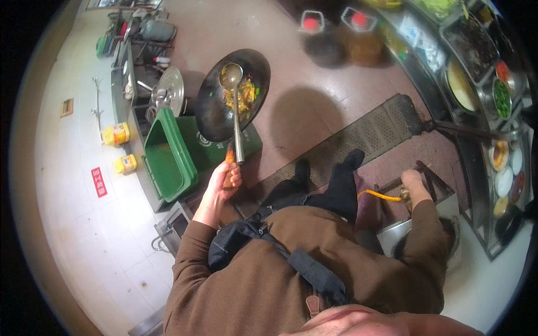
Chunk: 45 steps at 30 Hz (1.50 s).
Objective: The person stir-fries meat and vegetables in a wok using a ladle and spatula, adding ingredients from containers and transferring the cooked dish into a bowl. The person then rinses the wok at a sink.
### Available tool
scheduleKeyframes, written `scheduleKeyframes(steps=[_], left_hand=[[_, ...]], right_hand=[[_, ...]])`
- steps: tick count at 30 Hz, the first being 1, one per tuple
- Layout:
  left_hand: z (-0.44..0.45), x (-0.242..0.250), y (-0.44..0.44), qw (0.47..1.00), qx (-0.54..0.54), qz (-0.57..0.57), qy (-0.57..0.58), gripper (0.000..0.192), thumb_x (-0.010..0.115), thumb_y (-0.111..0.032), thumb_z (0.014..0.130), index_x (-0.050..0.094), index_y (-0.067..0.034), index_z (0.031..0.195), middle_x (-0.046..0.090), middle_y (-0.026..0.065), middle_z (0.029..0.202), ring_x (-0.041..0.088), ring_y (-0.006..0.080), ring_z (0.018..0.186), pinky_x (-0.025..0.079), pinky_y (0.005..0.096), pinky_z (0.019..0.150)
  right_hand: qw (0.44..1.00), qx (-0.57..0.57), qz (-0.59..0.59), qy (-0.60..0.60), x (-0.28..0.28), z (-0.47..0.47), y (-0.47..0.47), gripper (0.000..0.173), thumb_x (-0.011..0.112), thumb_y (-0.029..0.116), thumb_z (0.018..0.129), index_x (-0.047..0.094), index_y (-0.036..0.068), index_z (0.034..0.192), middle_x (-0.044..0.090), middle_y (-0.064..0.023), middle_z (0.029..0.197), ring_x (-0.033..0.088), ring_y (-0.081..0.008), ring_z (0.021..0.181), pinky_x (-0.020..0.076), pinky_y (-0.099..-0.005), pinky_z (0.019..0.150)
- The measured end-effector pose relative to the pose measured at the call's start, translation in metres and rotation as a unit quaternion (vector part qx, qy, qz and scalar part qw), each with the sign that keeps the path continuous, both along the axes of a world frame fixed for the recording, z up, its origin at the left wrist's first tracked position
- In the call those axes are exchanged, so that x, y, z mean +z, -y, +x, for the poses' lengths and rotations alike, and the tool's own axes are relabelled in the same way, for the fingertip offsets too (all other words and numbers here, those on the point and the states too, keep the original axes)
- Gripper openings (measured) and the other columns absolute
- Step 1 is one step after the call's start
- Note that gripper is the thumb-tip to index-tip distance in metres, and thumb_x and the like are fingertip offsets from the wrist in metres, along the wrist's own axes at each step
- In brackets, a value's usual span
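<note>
My left hand (227,178) is closed around the wooden handle of a dark wok (210,105), which is tilted and held out in front of me. Cooked food with yellow and green pieces (248,98) lies in the wok. A metal ladle (236,109) rests with its bowl in the wok, its handle end just above my fingers. Low on my right, my right hand (412,179) is at a metal frame, close to a brass-coloured fitting (405,196) with a yellow hose (380,194). Its fingers are largely hidden, so its grip is unclear.
An open green waste bin (191,176) stands below and left of the wok. A perforated drain cover (357,143) crosses the floor by my feet. Large jugs with red caps (359,19) stand ahead. The counter at right holds a bowl of chopped greens (502,98) and other containers.
</note>
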<state>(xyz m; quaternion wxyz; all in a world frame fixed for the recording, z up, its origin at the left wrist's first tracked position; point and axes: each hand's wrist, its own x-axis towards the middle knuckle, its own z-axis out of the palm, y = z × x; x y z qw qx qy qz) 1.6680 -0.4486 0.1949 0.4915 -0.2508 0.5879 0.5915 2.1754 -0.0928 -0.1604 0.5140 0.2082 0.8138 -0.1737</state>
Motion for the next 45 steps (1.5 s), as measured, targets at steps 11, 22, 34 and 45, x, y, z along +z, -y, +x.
scheduleKeyframes(steps=[11,22,34,45], left_hand=[[-0.011,0.013,-0.014,0.999,0.037,-0.025,0.008,0.012,0.06,-0.011,0.088,0.048,-0.009,0.091,0.053,0.0035,0.069,0.049,0.0141,0.05,0.041,0.0284,0.044],[-0.155,-0.023,-0.012,0.994,-0.096,0.055,-0.019,0.02,0.06,-0.01,0.083,0.05,-0.008,0.1,0.053,0.0014,0.069,0.051,0.0124,0.048,0.043,0.0253,0.04],[-0.441,-0.04,-0.124,0.964,-0.206,0.161,-0.05,0.009,0.062,-0.012,0.08,0.06,-0.004,0.077,0.058,0.0057,0.064,0.056,0.0154,0.048,0.045,0.0298,0.041],[-0.77,-0.065,-0.13,0.977,-0.196,0.045,-0.064,0.012,0.065,-0.013,0.074,0.056,-0.006,0.078,0.057,0.0059,0.062,0.054,0.0155,0.046,0.041,0.0297,0.041]], right_hand=[[0.981,-0.115,0.124,0.098,-0.058,0.015,0.036,0.031,0.048,0.017,0.099,0.073,0.009,0.115,0.071,-0.011,0.119,0.068,-0.0284,0.11,0.056,-0.0416,0.088],[0.84,-0.525,-0.126,-0.051,0.097,-0.266,0.018,0.019,0.056,0.018,0.098,0.064,0.001,0.104,0.068,-0.0103,0.085,0.067,-0.0207,0.066,0.0557,-0.0367,0.056],[0.492,-0.674,-0.531,-0.146,0.318,-0.816,0.079,0.039,0.054,0.042,0.101,0.059,0.006,0.116,0.069,-0.0107,0.1,0.068,-0.0237,0.089,0.0566,-0.0334,0.074],[0.452,-0.737,-0.502,-0.018,0.303,-1.145,-0.09,0.022,0.064,0.02,0.095,0.063,0.012,0.115,0.058,-0.0001,0.074,0.046,-0.0064,0.055,0.0343,-0.0174,0.043]])
